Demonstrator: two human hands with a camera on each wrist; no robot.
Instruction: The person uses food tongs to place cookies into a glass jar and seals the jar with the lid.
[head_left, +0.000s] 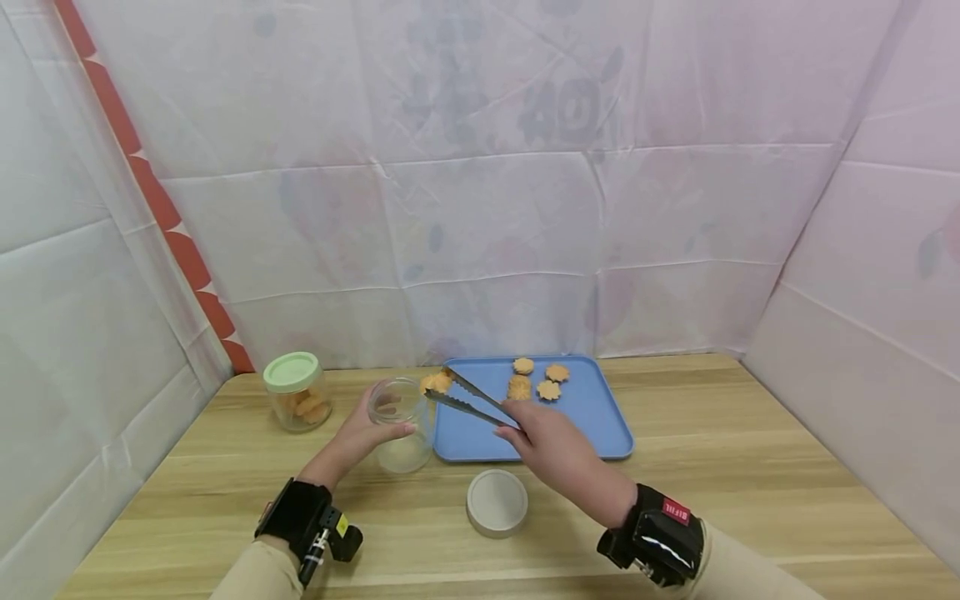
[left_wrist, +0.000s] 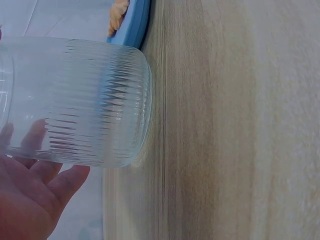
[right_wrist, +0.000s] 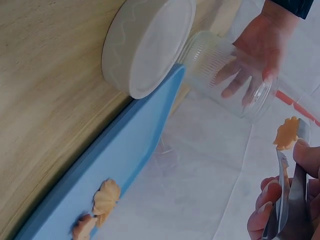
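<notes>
left hand [head_left: 367,429] grips empty ribbed jar [head_left: 401,423]; right hand [head_left: 551,446] squeezes tongs [head_left: 468,398] carrying first cookie [head_left: 437,382]; four cookies remain on blue tray [head_left: 592,417].

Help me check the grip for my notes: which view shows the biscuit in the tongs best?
The right wrist view: the biscuit shows clearly against the white backdrop, pinched at the tips of the tongs. The head view shows it small beside the empty jar. The left wrist view does not show it.

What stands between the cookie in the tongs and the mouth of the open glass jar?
Nothing visible does. The cookie in the tongs is right beside the open mouth of the glass jar, whose white lid lies apart on the table.
</notes>
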